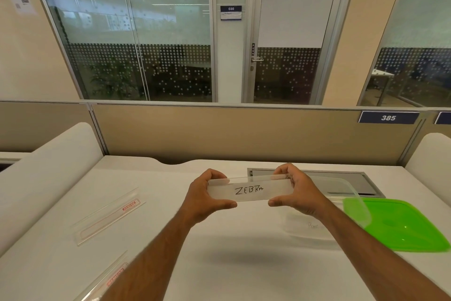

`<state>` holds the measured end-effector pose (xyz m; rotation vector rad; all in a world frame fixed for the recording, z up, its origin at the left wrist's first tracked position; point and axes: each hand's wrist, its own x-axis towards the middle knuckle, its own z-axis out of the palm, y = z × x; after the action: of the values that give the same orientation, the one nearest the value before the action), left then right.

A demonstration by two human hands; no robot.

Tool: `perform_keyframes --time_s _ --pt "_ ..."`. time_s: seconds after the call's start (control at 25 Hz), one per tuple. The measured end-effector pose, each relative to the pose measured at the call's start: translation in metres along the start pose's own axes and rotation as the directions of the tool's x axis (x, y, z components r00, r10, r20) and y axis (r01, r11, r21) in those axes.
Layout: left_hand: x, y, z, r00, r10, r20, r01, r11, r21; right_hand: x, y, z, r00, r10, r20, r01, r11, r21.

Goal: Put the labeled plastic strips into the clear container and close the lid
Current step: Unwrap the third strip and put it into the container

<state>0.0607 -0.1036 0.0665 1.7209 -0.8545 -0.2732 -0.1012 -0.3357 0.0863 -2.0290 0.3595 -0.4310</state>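
Note:
A clear plastic strip [249, 189] with "ZEBRA" handwritten on it is held level above the white desk. My left hand [207, 197] pinches its left end and my right hand [296, 190] pinches its right end. Behind and below my right hand sits the clear container [341, 193], open, with something faintly written lying inside it. Its green lid [402, 225] lies flat on the desk to the right, partly under the container. Two more clear strips with red labels lie on the left: one [109, 217] at mid-left, another [107, 281] at the bottom edge.
A white desk [219, 264] is bounded by a beige partition [244, 134] at the back and white curved dividers on both sides. A grey cable hatch [341, 178] is set into the desk behind the container.

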Motion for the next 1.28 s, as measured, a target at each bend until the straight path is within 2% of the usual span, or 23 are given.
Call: perform_keyframes --time_s 0.24,0.44,0.84,1.04,1.28 --pt "0.024 0.006 0.029 0.989 -0.051 0.141 0.035 0.993 0.115 0.000 0.005 -0.034 1.000 0.007 0.005 -0.006 0.973 -0.231" --pt "0.052 0.026 0.075 0.970 -0.047 0.238 -0.018 0.965 0.262 -0.002 0.027 -0.079 0.998 0.052 -0.027 -0.058 0.940 -0.336" --pt "0.091 0.038 0.171 0.942 -0.081 0.324 -0.050 0.925 0.376 0.002 0.086 -0.146 0.979 0.198 -0.047 -0.184 0.763 -0.620" --pt "0.106 0.028 0.197 0.924 -0.102 0.367 -0.116 0.842 0.526 0.013 0.109 -0.155 0.967 0.256 -0.012 -0.184 0.664 -0.725" --pt "0.120 0.021 0.224 0.902 -0.131 0.410 -0.223 0.673 0.705 0.032 0.131 -0.155 0.950 0.308 0.054 -0.127 0.538 -0.833"
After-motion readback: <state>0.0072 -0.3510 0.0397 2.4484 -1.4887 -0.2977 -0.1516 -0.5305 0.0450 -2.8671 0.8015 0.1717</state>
